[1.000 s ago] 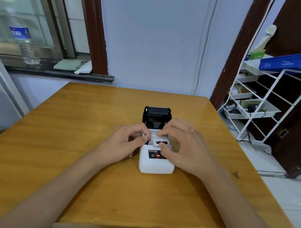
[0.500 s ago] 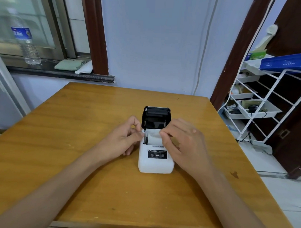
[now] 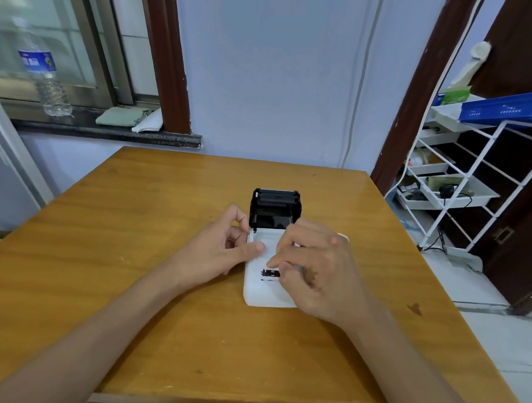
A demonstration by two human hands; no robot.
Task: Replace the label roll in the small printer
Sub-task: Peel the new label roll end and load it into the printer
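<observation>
A small white printer (image 3: 263, 293) stands on the wooden table (image 3: 167, 228) with its black lid (image 3: 275, 206) swung open and upright. The white label roll (image 3: 268, 242) lies in the open bay. My left hand (image 3: 221, 249) holds the printer's left side, its thumb resting across the roll. My right hand (image 3: 316, 272) covers the printer's right half, with thumb and forefinger pinched on the white paper just above a black panel (image 3: 269, 273). Most of the bay is hidden by my fingers.
A white wire rack (image 3: 458, 184) with trays and a blue box (image 3: 503, 108) stands beside the table's right edge. On the window sill at the back left are a water bottle (image 3: 47, 82) and folded cloths (image 3: 129, 118). A wall lies behind the table.
My right hand has slid toward me from the bay over the printer's front and now covers part of the black panel. My left thumb has moved onto the roll.
</observation>
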